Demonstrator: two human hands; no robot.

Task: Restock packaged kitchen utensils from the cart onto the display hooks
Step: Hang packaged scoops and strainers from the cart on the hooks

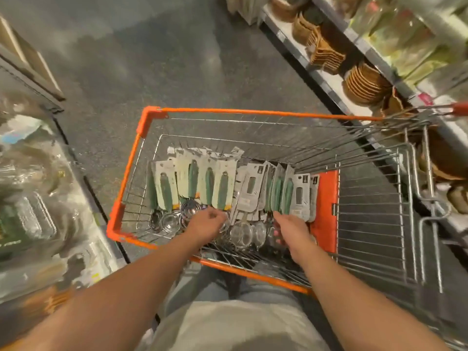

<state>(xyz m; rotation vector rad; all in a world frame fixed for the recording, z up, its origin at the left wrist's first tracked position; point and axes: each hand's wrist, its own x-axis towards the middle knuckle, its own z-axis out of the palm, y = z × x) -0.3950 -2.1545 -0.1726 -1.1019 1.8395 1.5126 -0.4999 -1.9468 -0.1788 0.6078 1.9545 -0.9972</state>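
both hands reach down into a wire cart (141,122) with an orange rim, which stands on a dark speckled floor (152,59). the packaged utensils lie in the cart's basket in two clusters. the left cluster (192,181) is a row of pale cards with green handles, their shiny metal heads pointing toward the person. the right cluster (283,191) is a tighter stack of grey and green cards leaning on edge against an orange panel (326,206).

the left hand (206,222) hovers at the near end of the left cluster, over the metal heads; its grip is loosely curled, and whether the fingertips touch a pack cannot be told. the right hand (291,228) sits at the near edge of the right cluster, fingers bent downward among clear round packs (243,233); whether that grip is pinching anything cannot be told.

to the right, a shelf (326,79) carries stacks of woven brown mats (364,82). the left side is blurred.
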